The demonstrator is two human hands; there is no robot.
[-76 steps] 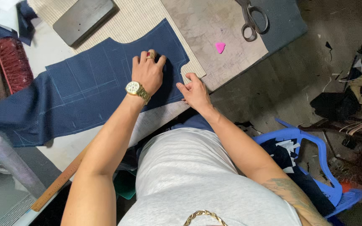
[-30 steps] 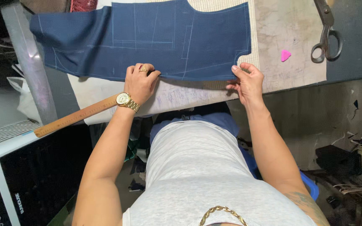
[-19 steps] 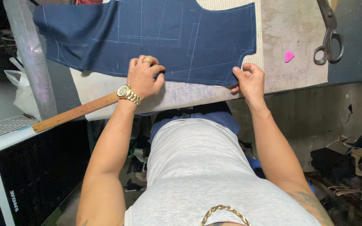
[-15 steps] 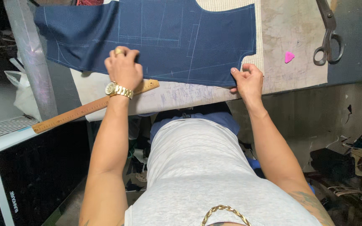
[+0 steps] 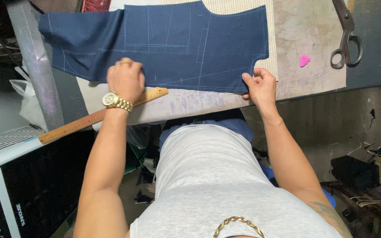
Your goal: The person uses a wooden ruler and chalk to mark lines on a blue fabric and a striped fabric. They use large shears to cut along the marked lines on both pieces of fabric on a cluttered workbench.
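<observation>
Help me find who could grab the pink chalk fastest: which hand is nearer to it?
Right. The right hand pinches the blue cloth's corner, just left of the pink chalk. The left hand rests far across the cloth, by the wooden ruler.

One cloth piece, one ruler, one scissors

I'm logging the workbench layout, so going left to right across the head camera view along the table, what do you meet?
Wooden ruler → left hand on the navy fabric piece → right hand gripping its corner → pink chalk → scissors.
</observation>
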